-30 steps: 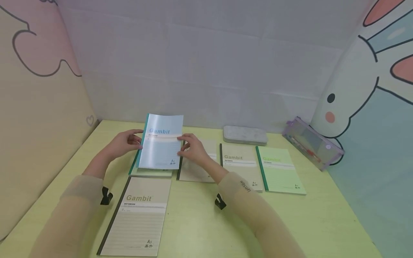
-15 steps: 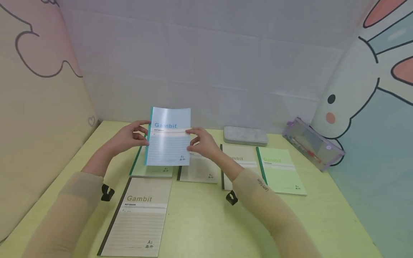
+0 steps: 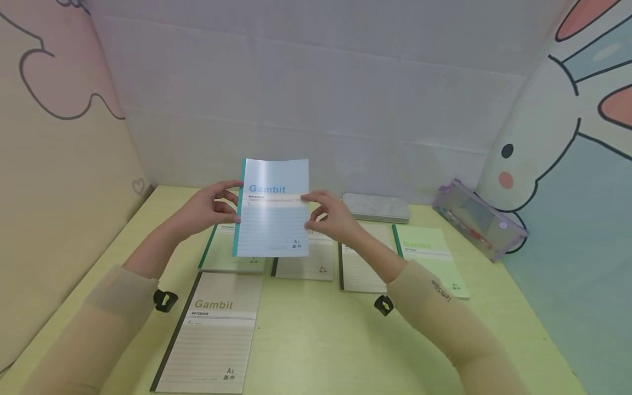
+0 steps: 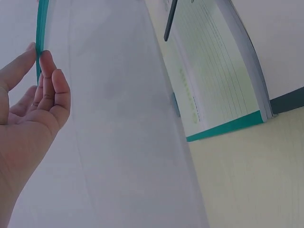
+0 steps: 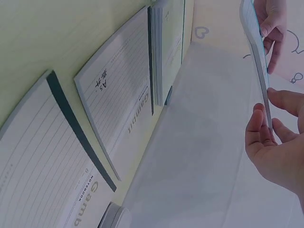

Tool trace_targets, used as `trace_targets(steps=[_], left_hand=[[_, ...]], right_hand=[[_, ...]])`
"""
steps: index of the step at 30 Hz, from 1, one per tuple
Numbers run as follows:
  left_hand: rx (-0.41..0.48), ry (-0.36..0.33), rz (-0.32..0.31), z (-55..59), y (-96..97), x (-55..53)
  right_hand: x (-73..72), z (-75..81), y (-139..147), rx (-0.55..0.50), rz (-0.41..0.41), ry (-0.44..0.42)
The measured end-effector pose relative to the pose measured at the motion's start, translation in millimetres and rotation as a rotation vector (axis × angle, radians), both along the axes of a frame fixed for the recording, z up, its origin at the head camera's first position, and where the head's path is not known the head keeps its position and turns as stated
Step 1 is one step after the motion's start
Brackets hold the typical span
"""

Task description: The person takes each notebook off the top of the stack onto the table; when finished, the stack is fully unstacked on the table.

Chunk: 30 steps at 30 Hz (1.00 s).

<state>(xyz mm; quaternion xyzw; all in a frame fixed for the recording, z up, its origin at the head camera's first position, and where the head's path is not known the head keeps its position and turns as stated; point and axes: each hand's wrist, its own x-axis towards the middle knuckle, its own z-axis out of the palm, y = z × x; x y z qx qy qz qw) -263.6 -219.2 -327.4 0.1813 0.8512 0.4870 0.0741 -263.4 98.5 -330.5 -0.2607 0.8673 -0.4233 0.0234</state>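
Note:
A blue Gambit notebook [image 3: 274, 225] with a teal spine is held up off the table, its cover facing me. My left hand [image 3: 209, 211] pinches the spine edge on the left; the left wrist view shows thumb and fingers on the teal strip [image 4: 42, 23]. My right hand [image 3: 333, 216] pinches the opposite edge, fingers on both sides of the pages in the right wrist view. Below and behind the blue notebook lie a green notebook [image 3: 212, 258] with a green spine and a grey-beige notebook [image 3: 301, 267], each partly covered by it in the head view.
Another beige notebook [image 3: 207, 334] lies front left. To the right are a beige notebook [image 3: 362, 274], partly behind my right forearm, and a green one [image 3: 427, 249]. At the back stand a grey flat case [image 3: 377, 207] and a purple see-through pencil pouch [image 3: 481, 222] against the wall.
Both hands have raised the blue notebook and carried it to the right. More of the green notebook beneath now shows at the left. The other notebooks have stayed in place.

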Motion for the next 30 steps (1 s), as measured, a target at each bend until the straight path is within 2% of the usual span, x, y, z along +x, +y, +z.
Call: trace_targets(steps=[5, 12, 18, 23, 30], left_hand=[[0.022, -0.006, -0.029, 8.4, 11.2, 17.7], [0.046, -0.007, -0.042, 10.3, 26.3, 40.0], [0.021, 0.005, -0.037, 4.1, 38.3, 56.0], [0.012, -0.001, -0.034, -2.2, 45.2, 73.6], [0.007, -0.065, -0.023, -13.6, 54.7, 94.8]], right_hand=[[18.1, 4.2, 14.5, -0.028, 0.027, 0.016], [42.4, 5.3, 32.8, -0.077, 0.043, -0.019], [61.1, -2.4, 46.2, -0.109, 0.038, -0.034], [80.6, -9.9, 55.8, -0.073, 0.048, -0.027], [101.1, -22.5, 65.1, -0.033, 0.06, -0.005]])
